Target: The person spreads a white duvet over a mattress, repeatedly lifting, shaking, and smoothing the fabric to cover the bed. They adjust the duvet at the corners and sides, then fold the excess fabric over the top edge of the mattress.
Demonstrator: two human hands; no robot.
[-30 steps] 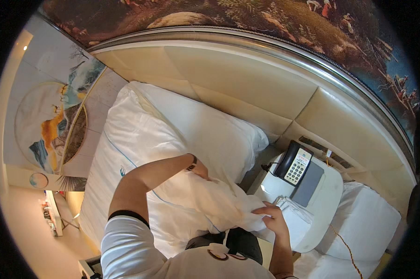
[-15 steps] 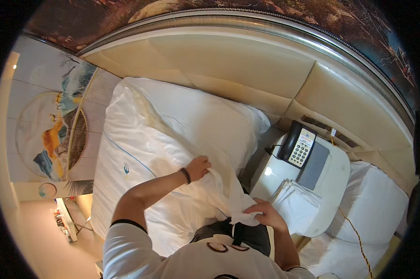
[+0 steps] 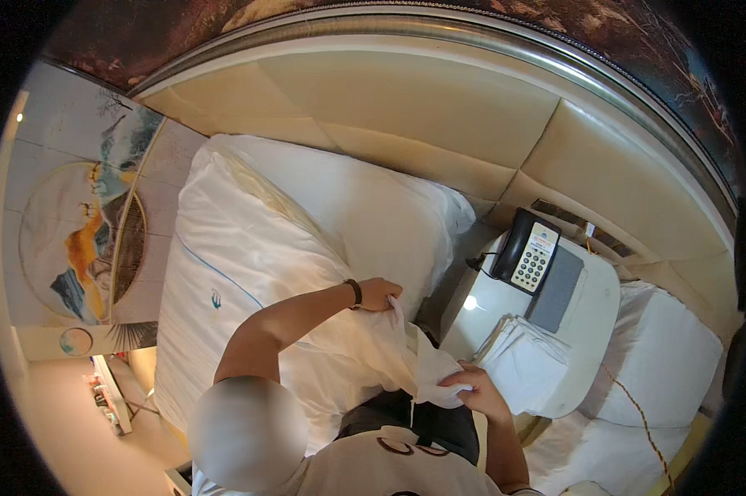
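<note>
A white duvet (image 3: 216, 240) with a thin blue line and a small blue emblem lies over the bed. A slightly yellowish band runs along its folded edge. My left hand (image 3: 380, 294), a dark bracelet on its wrist, pinches the cloth at the bed's right side. Close to my body, my right hand (image 3: 479, 388) grips a loose corner of the same duvet, beside the nightstand. Fabric hangs slack between the two hands. Behind the folded edge shows the white bed sheet (image 3: 373, 211).
On the white nightstand (image 3: 592, 310) stand a black telephone (image 3: 528, 252) and a stack of folded white cloths (image 3: 522, 364). A padded beige headboard (image 3: 406, 107) runs behind. Another white bed (image 3: 662, 347) is at right, with a twisted yellow cord (image 3: 633, 413) in front.
My left hand has moved right and slightly up along the duvet's edge, still gripping cloth. My right hand has shifted slightly right with the corner. The view has drifted a little.
</note>
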